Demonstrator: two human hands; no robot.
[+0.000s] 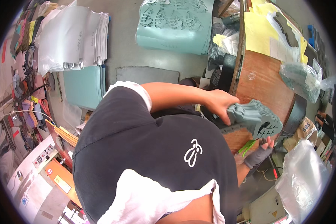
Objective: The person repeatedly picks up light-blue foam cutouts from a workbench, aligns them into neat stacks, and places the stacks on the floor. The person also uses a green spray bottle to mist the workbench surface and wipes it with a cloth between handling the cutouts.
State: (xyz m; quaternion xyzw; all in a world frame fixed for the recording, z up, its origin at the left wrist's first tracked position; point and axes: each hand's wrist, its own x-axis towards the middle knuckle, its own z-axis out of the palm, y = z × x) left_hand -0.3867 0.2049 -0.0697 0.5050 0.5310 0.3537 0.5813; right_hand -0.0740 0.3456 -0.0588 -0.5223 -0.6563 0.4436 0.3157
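My left hand [221, 103] reaches over to the right and grips the near end of a thick stack of grey-green die-cut sheets [255, 114]. The stack has wavy edges and slots cut in its end, and it stands over the edge of a brown wooden table. My right hand [263, 151], in a grey fingerless glove, is just below the stack's lower end. Its fingers are partly bent and apart, with nothing visible in them. A bright green strip-like item [246, 148] lies beside the right wrist. The left fingertips are partly hidden behind the stack.
The wooden table [263, 80] bears yellow sheets [255, 33] and a clear bag of green pieces [300, 80]. Large green sheets with cut shapes [175, 28] lie ahead. Stacked grey sheets [72, 37] stand at left. Clear plastic bags [302, 179] are at lower right.
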